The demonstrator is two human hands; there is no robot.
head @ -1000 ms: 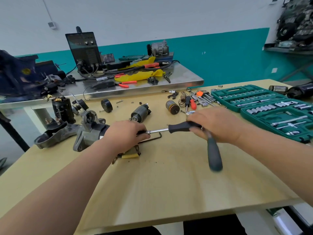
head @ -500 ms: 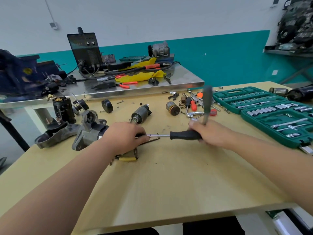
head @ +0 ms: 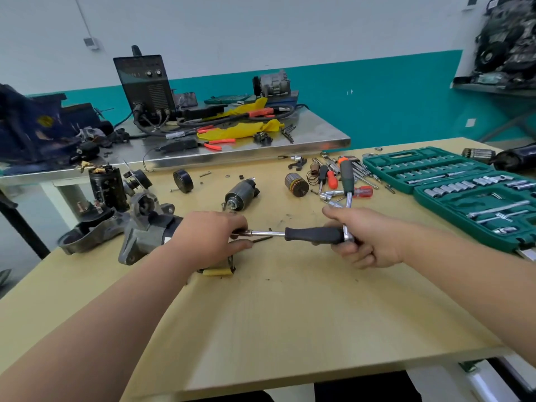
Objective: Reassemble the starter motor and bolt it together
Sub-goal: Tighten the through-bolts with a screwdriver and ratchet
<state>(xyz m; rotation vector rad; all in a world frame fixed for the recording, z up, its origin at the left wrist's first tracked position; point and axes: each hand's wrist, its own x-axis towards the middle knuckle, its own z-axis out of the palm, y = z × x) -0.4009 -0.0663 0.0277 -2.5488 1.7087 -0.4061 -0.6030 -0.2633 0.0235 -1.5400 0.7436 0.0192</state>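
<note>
The grey starter motor lies on its side on the wooden table, nose to the left. My left hand wraps its rear end and hides the bolt heads. A black-handled driver runs level from the motor's end to my right hand. A ratchet handle sticks up and away from the driver's butt, and my right hand grips that joint. A solenoid and an armature part lie loose behind the hands.
An open green socket set fills the right side. Screwdrivers and hex keys lie behind my right hand. A black housing and field coil stand left. A steel bench with a welder sits beyond.
The ratchet handle swung from pointing toward me, over the top, to pointing up and away. My right hand turned with it. My left hand kept its hold on the motor.
</note>
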